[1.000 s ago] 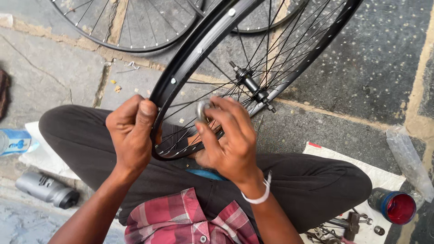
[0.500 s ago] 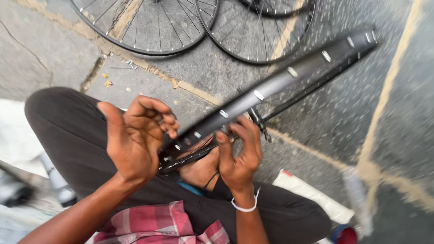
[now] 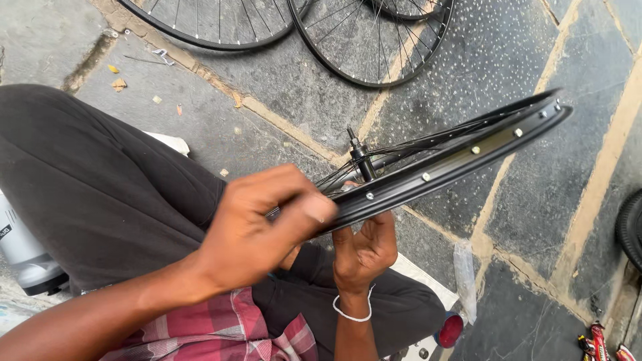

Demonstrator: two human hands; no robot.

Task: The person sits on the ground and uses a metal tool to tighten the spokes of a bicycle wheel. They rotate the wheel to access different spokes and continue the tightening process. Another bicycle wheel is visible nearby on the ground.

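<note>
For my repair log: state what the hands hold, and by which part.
Both hold a black bicycle wheel: the left hand grips the rim's near edge from above, the right hand supports that rim from underneath.

The black bicycle wheel point(image 3: 461, 150) has swung right round: a second ago it faced the camera with its spokes fanned open, now it lies nearly edge-on, rim stretching up to the right. The hub axle point(image 3: 360, 157) now pokes upward above the rim instead of sitting mid-wheel. The left hand point(image 3: 261, 230) has shifted from a loose pinch to wrapping over the near end of the rim, thumb on top. The right hand point(image 3: 364, 254) has dropped beneath the rim, fingers curled up against it, perhaps on the spokes. The red-capped can point(image 3: 449, 329) now peeks out by the knee.
</note>
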